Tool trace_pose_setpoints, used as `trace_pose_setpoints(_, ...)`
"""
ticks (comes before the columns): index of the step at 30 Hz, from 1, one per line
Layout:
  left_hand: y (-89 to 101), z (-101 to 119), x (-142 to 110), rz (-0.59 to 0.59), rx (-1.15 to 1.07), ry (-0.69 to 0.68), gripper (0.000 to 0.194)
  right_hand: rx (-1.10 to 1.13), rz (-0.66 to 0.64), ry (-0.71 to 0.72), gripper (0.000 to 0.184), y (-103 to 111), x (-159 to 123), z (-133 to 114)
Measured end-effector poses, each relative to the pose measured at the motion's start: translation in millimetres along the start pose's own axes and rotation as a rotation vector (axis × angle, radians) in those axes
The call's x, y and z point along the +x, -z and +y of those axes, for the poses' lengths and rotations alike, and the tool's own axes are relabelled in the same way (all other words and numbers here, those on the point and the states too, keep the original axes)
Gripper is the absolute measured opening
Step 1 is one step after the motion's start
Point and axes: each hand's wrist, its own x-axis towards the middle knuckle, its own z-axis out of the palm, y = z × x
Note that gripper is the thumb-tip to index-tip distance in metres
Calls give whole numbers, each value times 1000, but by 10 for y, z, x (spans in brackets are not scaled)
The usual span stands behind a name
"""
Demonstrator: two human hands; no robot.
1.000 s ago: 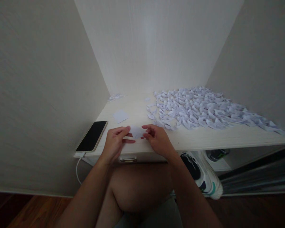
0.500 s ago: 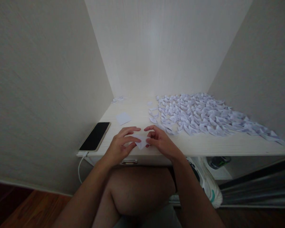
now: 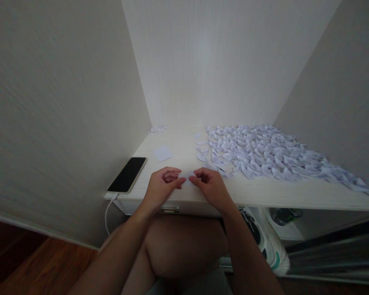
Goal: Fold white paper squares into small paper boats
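Note:
Between my two hands, low over the desk near its front edge, is a small piece of white paper [image 3: 187, 180], mostly hidden by my fingers. My left hand [image 3: 164, 184] pinches its left side with thumb and curled fingers. On the right side, the thumb and fingers of my right hand [image 3: 210, 184] grip the same paper. A square sheet of white paper [image 3: 163, 153] lies flat beyond my left hand. Many folded paper pieces [image 3: 261, 153] are spread over the right part of the desk, the closest ones just past my right hand.
A dark-screened phone [image 3: 128, 175] with a white cable [image 3: 107, 217] rests at the desk's left edge. More paper bits [image 3: 158, 129] sit in the back left corner. Walls close in the desk [image 3: 264, 196] at both sides and behind. Below are a drawer handle [image 3: 169, 209] and a dark can [image 3: 285, 216].
My fingers have shifted on the paper. Its folded point, visible before, is now mostly covered, and both thumbs have come closer together. The camera view has moved slightly.

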Motion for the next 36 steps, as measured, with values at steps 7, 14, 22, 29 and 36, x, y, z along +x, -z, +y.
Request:
trace_pose_setpoints(7,-22,35,-14,57,6,-37,29,23,-3,26,14,1,12,-1)
trace_pose_setpoints(14,113,101,1,-213,-203,203,33,41,-95,14,15,56,-8,8)
trace_pose_setpoints(22,107,92,21,-219,78,66,28,-45,-113,21,14,52,-22,-42)
trace_pose_setpoints(29,109,113,41,-31,161,-158,23,377,-41,-110,32,48,11,0)
trace_pose_setpoints(36,209,170,20,-84,203,-288,22,527,-162,-235,37,111,24,-29)
